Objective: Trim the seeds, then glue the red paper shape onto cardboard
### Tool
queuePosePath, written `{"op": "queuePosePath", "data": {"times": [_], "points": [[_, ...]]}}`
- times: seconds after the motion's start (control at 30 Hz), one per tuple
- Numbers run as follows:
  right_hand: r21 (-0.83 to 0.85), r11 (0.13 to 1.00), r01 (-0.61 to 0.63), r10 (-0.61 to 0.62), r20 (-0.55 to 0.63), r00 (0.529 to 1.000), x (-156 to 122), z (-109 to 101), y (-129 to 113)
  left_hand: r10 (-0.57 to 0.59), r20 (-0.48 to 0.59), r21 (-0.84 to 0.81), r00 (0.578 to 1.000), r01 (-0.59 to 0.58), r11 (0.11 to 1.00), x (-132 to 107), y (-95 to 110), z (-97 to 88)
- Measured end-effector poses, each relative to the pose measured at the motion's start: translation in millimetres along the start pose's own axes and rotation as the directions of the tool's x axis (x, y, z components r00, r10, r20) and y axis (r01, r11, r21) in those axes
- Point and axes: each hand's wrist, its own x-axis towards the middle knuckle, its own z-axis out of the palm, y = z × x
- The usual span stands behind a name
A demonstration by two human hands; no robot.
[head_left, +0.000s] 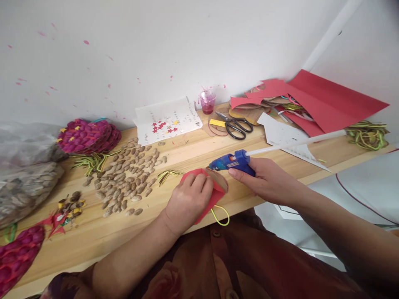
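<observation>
My right hand [268,178] grips a blue glue gun [233,161] with a long white glue stick running out of its back. Its nozzle points left, at the top edge of a piece of red paper [218,192]. With closed fingers, my left hand [191,197] holds that red paper near the table's front edge. A round brown cardboard piece [219,178] shows behind the paper, partly covered. From below the paper hangs a yellow-green cord loop [223,220]. A small tassel of green and dark strings [168,176] lies just left of the paper.
Peanuts [127,178] are spread left of my hands, beside a plastic bag [28,178] and magenta decorated pieces [87,135]. Behind lie black scissors [237,125], a cup of red liquid [207,101] and a white sheet with stars [168,120]. Red paper sheets [330,104] are piled at right.
</observation>
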Motion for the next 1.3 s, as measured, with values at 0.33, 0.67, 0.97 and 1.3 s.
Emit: {"op": "queuePosePath", "data": {"times": [0.33,0.67,0.97,1.3], "points": [[-0.141,0.989,0.039,-0.032,0.055,0.998,4,-1,-8,0.01,-0.064,-0.025,0.998,-0.011,1.0,1,0,2.1],[-0.182,0.982,0.059,-0.047,0.069,0.997,7,0,-11,-0.004,-0.047,-0.045,0.999,0.002,0.999,0,0,1.7],[-0.206,0.977,0.046,-0.031,0.078,0.997,2,-2,-11,-0.003,-0.033,-0.039,0.999,0.002,0.999,0,0,1.3],[-0.244,0.97,0.022,-0.007,0.063,0.998,-2,-7,-10,-0.013,-0.026,-0.033,1.0,0.012,0.999,0,0,2.7]]}}
